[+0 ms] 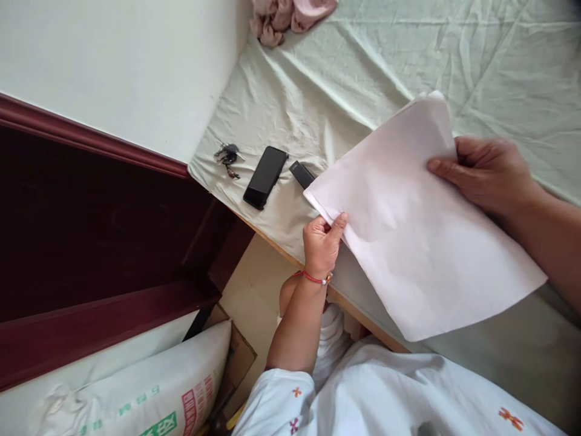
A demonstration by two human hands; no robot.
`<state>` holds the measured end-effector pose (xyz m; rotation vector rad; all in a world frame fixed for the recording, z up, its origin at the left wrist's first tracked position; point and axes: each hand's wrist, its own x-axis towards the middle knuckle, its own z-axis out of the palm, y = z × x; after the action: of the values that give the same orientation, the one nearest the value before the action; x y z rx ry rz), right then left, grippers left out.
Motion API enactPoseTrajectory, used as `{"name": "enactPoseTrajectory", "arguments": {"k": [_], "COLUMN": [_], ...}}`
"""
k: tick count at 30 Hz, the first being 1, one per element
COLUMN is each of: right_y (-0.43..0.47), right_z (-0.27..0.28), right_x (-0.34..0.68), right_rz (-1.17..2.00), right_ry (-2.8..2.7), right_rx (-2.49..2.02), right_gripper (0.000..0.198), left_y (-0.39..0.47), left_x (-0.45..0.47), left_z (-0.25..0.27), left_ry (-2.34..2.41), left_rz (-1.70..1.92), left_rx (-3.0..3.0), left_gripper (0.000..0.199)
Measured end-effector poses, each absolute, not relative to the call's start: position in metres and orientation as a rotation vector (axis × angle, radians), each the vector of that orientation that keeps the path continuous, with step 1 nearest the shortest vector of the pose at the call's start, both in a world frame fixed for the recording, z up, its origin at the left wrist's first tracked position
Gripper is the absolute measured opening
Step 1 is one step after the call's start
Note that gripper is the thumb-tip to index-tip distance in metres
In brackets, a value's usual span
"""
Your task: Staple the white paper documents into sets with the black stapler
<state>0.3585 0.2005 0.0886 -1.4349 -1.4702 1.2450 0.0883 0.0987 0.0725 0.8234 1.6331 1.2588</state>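
Several white sheets of paper [399,218], stacked together, are held up over the cloth-covered surface, tilted and slightly bowed. My left hand [321,245], with a red bracelet on its wrist, pinches the lower left edge, thumb on top. At the right edge my right hand [490,172] grips the same stack, its thumb lying across the face and the other fingers partly hidden behind; it is a little blurred. Just left of the paper's corner lies a small black object [301,174], partly covered by the sheets. Beside it rests a black smartphone [265,177].
A bunch of keys [229,154] lies left of the phone. Pale green cloth [363,66] covers the surface, with a pink bundled cloth [290,18] at the back. Dark red wooden furniture [91,212] stands at left, and a white printed sack [158,381] sits below.
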Motion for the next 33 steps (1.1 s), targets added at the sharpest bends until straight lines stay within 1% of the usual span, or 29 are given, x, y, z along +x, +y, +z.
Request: {"name": "enactPoseTrajectory", "arguments": {"k": [8,13,19,25,27,31,33], "right_y": [0.204,0.203,0.205,0.205,0.204,0.202,0.202], "right_z": [0.083,0.086,0.083,0.081,0.083,0.085,0.084], "right_x": [0.361,0.359,0.360,0.361,0.359,0.359,0.361], "right_rz": [1.215,1.190,1.165,1.208,1.253,1.337,1.354], "right_ry": [-1.530,-1.509,-1.520,-1.482,-1.418,-1.293,-1.260], "right_rx": [-1.437,-1.457,-1.467,-1.446,-1.413,-1.313,-1.300], "right_gripper": [0.031,0.034,0.033,0.035,0.037,0.037,0.035], "left_y": [0.101,0.104,0.105,0.105,0.106,0.107,0.108], "left_x": [0.089,0.089,0.090,0.089,0.089,0.088,0.089], "left_z": [0.086,0.087,0.088,0.092,0.093,0.093,0.093], "left_ry": [1.468,1.498,1.519,1.457,1.447,1.457,1.466], "left_rz": [1.361,1.394,1.411,1.440,1.445,1.443,1.436], "left_rx": [0.778,0.738,0.695,0.627,0.595,0.595,0.610], "left_gripper": [0.052,0.049,0.049,0.051,0.044,0.022,0.019]}}
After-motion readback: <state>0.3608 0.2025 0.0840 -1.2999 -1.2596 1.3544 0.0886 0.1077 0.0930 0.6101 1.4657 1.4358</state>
